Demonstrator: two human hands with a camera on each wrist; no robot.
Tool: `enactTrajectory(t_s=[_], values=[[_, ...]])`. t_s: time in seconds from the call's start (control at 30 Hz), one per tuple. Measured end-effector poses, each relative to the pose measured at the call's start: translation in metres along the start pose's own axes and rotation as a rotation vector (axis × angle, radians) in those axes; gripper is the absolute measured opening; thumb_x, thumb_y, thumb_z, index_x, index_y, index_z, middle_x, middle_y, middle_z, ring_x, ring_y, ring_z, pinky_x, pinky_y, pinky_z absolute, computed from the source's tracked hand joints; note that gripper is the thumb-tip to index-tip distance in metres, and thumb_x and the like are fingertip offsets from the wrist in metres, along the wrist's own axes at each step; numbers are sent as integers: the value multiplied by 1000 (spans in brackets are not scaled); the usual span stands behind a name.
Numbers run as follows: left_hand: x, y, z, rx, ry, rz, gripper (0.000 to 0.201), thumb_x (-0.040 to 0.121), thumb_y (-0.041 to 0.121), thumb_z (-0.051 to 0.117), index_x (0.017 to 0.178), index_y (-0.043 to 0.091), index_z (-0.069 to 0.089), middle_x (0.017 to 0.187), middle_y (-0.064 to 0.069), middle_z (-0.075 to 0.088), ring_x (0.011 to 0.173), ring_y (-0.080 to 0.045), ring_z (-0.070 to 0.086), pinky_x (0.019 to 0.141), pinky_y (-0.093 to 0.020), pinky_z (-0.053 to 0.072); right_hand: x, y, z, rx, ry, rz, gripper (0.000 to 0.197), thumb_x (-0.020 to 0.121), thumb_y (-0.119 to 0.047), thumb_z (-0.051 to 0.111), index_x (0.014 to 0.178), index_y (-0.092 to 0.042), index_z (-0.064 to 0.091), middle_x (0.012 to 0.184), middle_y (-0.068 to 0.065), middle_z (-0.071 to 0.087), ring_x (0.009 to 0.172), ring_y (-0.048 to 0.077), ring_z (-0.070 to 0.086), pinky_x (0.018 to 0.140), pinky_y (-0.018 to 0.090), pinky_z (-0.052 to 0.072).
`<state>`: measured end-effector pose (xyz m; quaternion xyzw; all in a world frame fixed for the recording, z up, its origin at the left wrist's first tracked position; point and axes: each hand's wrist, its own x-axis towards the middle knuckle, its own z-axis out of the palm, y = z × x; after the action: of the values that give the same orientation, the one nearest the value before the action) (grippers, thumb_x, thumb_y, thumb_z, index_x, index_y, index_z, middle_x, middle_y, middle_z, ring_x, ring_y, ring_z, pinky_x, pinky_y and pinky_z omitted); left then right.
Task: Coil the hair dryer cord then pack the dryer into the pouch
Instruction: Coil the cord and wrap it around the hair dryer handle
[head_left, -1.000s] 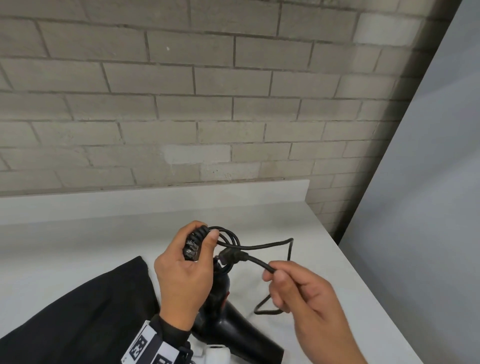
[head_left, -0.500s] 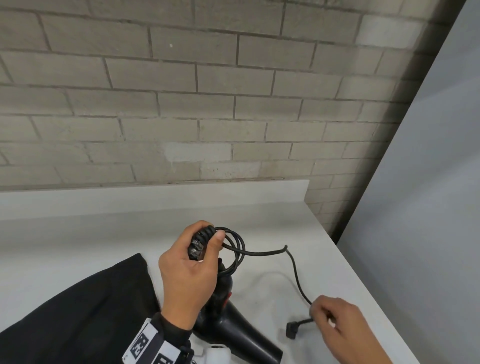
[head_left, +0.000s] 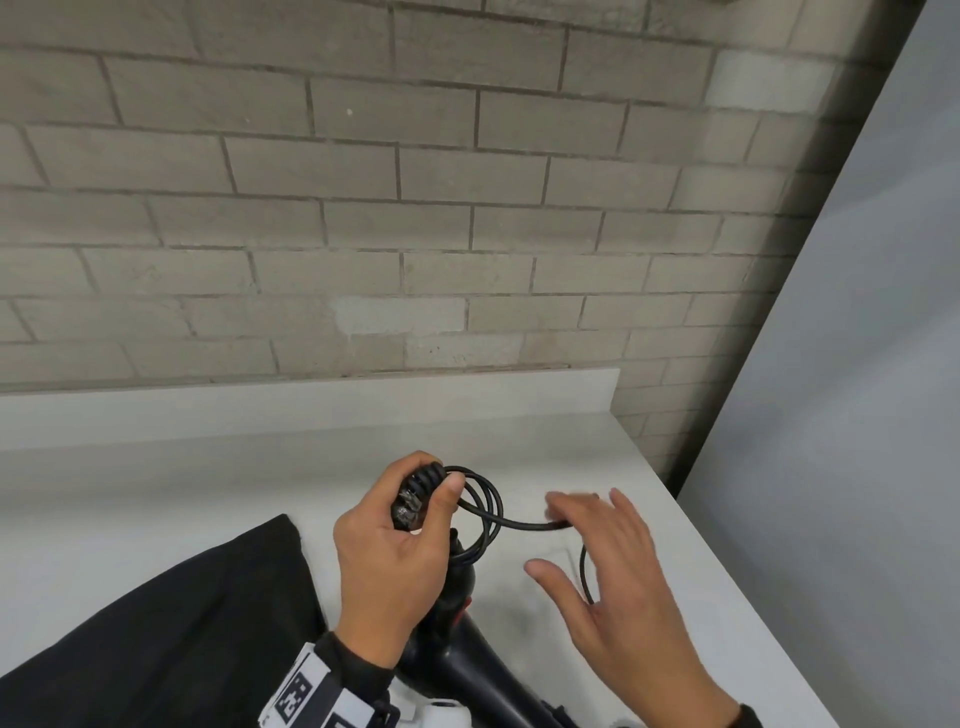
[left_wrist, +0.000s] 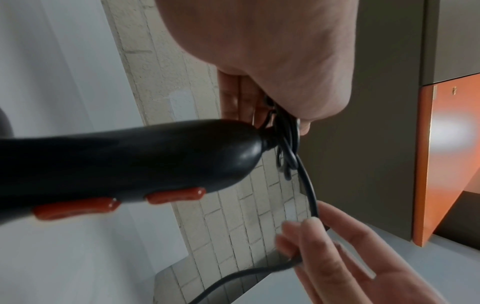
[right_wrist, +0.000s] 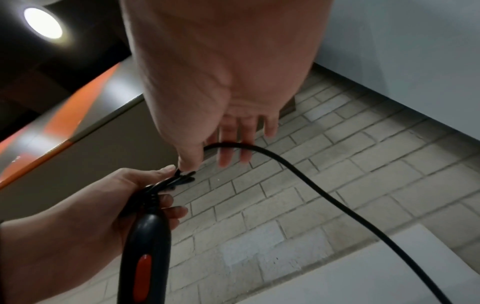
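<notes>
Head view: left hand (head_left: 395, 551) at lower centre, clenched round the gathered loops of cord (head_left: 485, 512) just above the hair dryer (head_left: 452, 660), thumb pressing the bundle. Right hand (head_left: 618, 582) at lower right, fingers spread and blurred, the free run of cord passing under the fingertips; grasp not clear from here. Black pouch (head_left: 156, 634) flat on the white surface (head_left: 208, 478) at lower left, touching the dryer's side, mouth not visible.

Left wrist view: dryer handle (left_wrist: 124, 160) across the middle, red switches (left_wrist: 174, 196) on its lower edge, coils bunched at the handle's end beneath the left hand (left_wrist: 272, 67). At lower right, right hand's fingers (left_wrist: 311, 242) loosely round the cord, barely pinching.

Right wrist view: right hand (right_wrist: 221, 82) at top centre, fingers straight, cord draped across them and trailing to the lower right. Left hand (right_wrist: 85, 216) at lower left, gripping coil and handle.

Probably best: pinch the free run properly, sweep it round in a loop matching the others, tuck it under the left thumb without loosening the bundle. Plug end not in view, so remaining length unknown.
</notes>
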<state>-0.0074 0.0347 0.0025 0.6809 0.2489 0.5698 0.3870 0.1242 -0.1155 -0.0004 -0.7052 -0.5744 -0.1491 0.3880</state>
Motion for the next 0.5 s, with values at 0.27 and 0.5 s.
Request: enactTrajectory(t_s=[0.27, 0.5], values=[[-2, 2, -3, -13, -46, 73, 19, 83, 49, 65, 97, 37, 65, 81, 13, 71, 70, -13, 72, 68, -24, 56, 32, -19, -20, 123, 15, -132, 9, 96, -27, 58, 98, -21, 65, 82, -7, 54, 76, 12, 51, 71, 29, 44], [0, 9, -13, -43, -170, 239, 28, 84, 57, 66, 98, 33, 65, 80, 12, 68, 66, -7, 68, 65, -19, 54, 70, -50, -35, 342, 62, -96, 4, 89, -16, 67, 89, -14, 71, 77, -7, 57, 74, 4, 54, 72, 9, 37]])
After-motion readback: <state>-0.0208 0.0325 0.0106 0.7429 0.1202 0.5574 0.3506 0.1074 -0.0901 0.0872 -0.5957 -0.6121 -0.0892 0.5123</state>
